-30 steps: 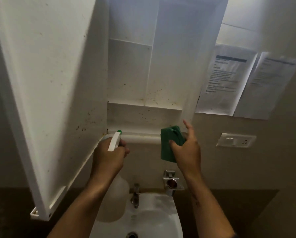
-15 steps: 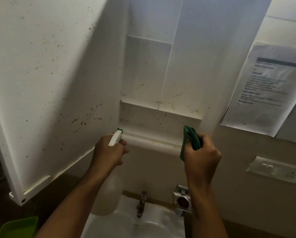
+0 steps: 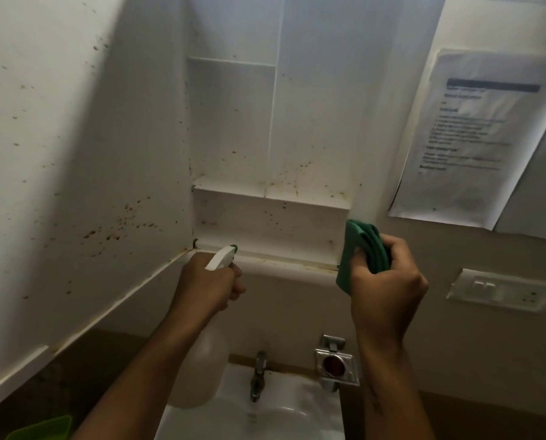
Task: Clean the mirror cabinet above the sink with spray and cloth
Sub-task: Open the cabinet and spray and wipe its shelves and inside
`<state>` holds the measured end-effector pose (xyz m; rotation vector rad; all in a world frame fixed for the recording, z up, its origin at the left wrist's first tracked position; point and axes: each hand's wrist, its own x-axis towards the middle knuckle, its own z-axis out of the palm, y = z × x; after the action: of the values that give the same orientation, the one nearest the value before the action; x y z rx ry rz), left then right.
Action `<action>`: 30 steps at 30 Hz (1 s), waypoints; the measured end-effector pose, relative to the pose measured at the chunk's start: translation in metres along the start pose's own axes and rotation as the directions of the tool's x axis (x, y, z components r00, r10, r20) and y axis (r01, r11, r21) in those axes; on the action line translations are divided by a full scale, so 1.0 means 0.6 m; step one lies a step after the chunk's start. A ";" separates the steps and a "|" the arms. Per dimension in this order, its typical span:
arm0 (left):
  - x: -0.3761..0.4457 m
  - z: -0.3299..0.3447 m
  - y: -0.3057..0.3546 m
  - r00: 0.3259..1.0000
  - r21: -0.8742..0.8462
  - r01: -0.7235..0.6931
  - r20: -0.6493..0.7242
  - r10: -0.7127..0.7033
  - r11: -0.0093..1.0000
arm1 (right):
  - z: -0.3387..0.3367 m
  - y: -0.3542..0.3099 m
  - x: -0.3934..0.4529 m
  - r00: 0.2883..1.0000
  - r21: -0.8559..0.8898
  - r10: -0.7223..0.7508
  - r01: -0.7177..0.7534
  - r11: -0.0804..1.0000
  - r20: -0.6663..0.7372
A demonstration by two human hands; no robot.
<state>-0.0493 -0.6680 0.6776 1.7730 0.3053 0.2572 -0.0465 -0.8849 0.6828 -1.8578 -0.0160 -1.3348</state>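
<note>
No brand or label is showing on the spray bottle, and the dark lines of print on the paper notice at the upper right are too blurred to read. A second sheet is lying half behind it, cut off by the right edge, so two papers are showing. Two hands are working at centre frame. The left hand is gripping the one bottle by its neck, its white trigger head and green nozzle pointing up at the cabinet's lower rim; the pale bottle body is hanging below the wrist, partly hidden by the forearm. The right hand is clutching one bunched green cloth against the lower right corner of the open mirror cabinet, whose speckled door is filling the left of the frame, its mirror side turned away. Below, one tap is standing over the sink, beside a metal holder. A wall switch plate is sitting at the right, and something green is cut off at the lower left.
</note>
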 end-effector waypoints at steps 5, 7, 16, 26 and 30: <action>-0.001 0.025 0.010 0.993 0.019 -0.004 0.114 0.002 1.000 | -0.013 0.009 -0.010 0.999 -0.030 0.051 -0.051 0.998 0.007; 0.000 0.037 0.012 0.986 0.026 -0.015 0.167 0.010 1.000 | -0.017 0.011 -0.013 0.998 -0.041 0.060 -0.059 0.997 0.009; -0.001 0.080 0.026 0.958 0.009 -0.040 0.285 0.036 0.999 | 0.004 0.006 -0.019 0.999 -0.059 -0.025 0.028 0.998 0.036; 0.035 -0.019 0.011 0.986 -0.020 -0.033 0.165 0.036 0.999 | 0.170 -0.037 0.018 0.851 -0.482 -0.153 0.422 0.768 0.503; 0.044 -0.043 0.007 0.991 -0.036 -0.034 0.130 0.039 0.999 | 0.190 -0.014 0.038 0.743 -0.626 0.138 0.430 0.651 0.655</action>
<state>-0.0330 -0.6363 0.6876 1.7545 0.1737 0.1699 0.0487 -0.8185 0.6956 -3.0645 0.0111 -0.7161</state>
